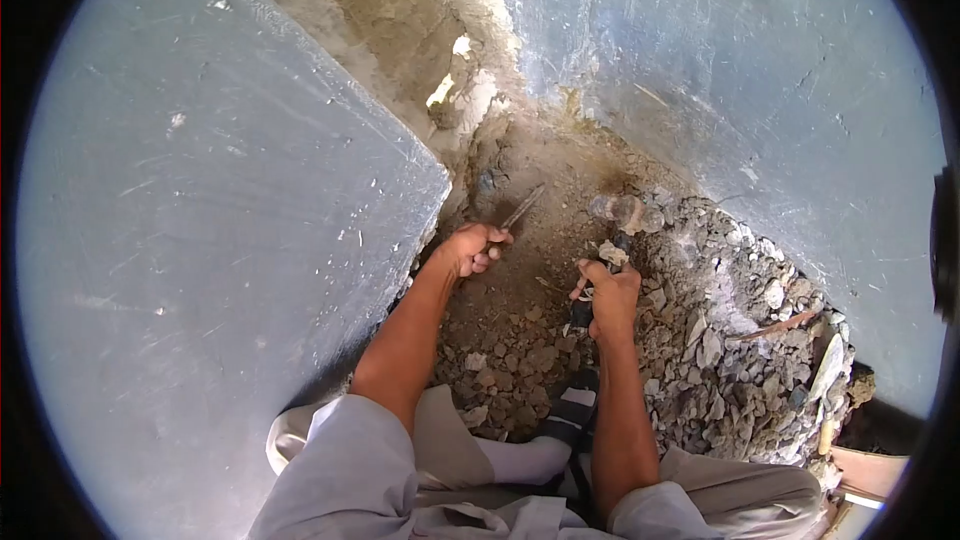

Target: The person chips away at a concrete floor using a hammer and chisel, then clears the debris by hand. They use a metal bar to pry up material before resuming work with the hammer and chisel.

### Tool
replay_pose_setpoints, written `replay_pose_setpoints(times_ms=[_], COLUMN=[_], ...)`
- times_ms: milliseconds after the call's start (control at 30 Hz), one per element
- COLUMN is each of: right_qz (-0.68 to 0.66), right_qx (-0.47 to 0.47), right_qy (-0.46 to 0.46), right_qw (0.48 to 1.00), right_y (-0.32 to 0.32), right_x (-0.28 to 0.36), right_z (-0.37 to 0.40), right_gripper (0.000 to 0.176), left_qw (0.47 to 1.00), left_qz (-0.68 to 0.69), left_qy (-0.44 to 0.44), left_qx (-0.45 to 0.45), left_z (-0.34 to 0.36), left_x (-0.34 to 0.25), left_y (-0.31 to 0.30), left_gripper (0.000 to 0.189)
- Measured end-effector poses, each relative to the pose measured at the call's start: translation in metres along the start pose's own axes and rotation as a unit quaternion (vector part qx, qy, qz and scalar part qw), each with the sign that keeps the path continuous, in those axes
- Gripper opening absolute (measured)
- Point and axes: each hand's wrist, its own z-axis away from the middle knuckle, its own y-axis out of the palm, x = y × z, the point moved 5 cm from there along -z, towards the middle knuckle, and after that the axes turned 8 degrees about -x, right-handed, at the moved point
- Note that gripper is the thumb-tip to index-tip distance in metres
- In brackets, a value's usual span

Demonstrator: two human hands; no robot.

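Rubble of broken grey and brown stone chips (730, 360) fills the lower right of the frame. It is heaped against the foot of a grey plastered wall (760, 70) that takes up the upper right. A second grey plastered slab (200, 220) covers the left half. Between the two, a rough channel of brown earth and broken masonry (400, 20) runs from top centre down to the middle.

The left hand (475, 245), just left of centre, is closed around a thin grey metal chisel (522, 207). The bar slants up and to the right out of the fist, its far end over the brown dirt near the corner of the left slab. The right hand (608, 295), a little right of centre and lower, is clenched on the handle of a dark-handled hammer (627, 210). Its grey head shows above the hand, to the right of the chisel and apart from it, at the edge of the rubble. The head is blurred, so its shape cannot be told.

Both bare forearms reach up from the bottom of the frame. Light grey trousers (380, 480) lie along the bottom edge. A foot in a dark striped sandal (572, 415) stands on the dirt between the forearms, below the right hand. A pale brown board (870, 470) pokes in at the lower right corner, beside the rubble.
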Motion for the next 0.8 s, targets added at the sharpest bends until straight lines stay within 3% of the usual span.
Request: replay_pose_setpoints(times_ms=[67, 200, 367, 467, 567, 600, 633, 733, 767, 800], right_qz=[0.003, 0.076, 0.097, 0.105, 0.135, 0.144, 0.067, 0.197, 0.163, 0.331], right_qx=[0.024, 0.036, 0.050, 0.051, 0.059, 0.063, 0.012, -0.041, -0.046, 0.008], right_qy=[-0.037, -0.098, -0.143, -0.225, -0.291, -0.311, -0.358, -0.487, -0.469, -0.606], right_qw=[0.999, 0.992, 0.984, 0.967, 0.945, 0.937, 0.931, 0.850, 0.867, 0.723], right_y=[0.000, -0.011, -0.005, -0.011, -0.008, -0.002, 0.010, 0.015, 0.006, 0.030], right_x=[0.014, 0.034, 0.059, 0.046, 0.040, 0.045, 0.056, 0.044, 0.006, 0.034], right_z=[0.009, 0.018, 0.034, 0.026, 0.037, 0.043, 0.059, 0.066, 0.042, 0.056], right_gripper=[0.069, 0.028, 0.020, 0.021, 0.022, 0.023, 0.025, 0.023, 0.024, 0.028], left_qw=[0.996, 0.994, 0.970, 0.959, 0.932, 0.922, 0.910, 0.871, 0.865, 0.858], left_qz=[-0.013, 0.074, 0.207, 0.267, 0.354, 0.384, 0.413, 0.489, 0.500, 0.511], left_qy=[0.040, 0.039, 0.017, -0.038, -0.075, -0.053, -0.033, -0.020, -0.019, -0.019], left_qx=[-0.084, -0.076, -0.130, -0.087, 0.020, 0.025, 0.030, 0.039, 0.042, 0.047], left_z=[0.008, -0.002, -0.008, -0.011, -0.030, -0.027, -0.021, -0.023, -0.023, -0.022], left_x=[-0.013, 0.007, 0.016, 0.010, -0.007, -0.018, -0.028, -0.040, -0.040, -0.040], left_y=[0.016, 0.046, 0.076, 0.071, 0.076, 0.076, 0.080, 0.082, 0.084, 0.086], left_gripper=[0.030, 0.032, 0.021, 0.020, 0.018, 0.016, 0.014, 0.013, 0.014, 0.014])
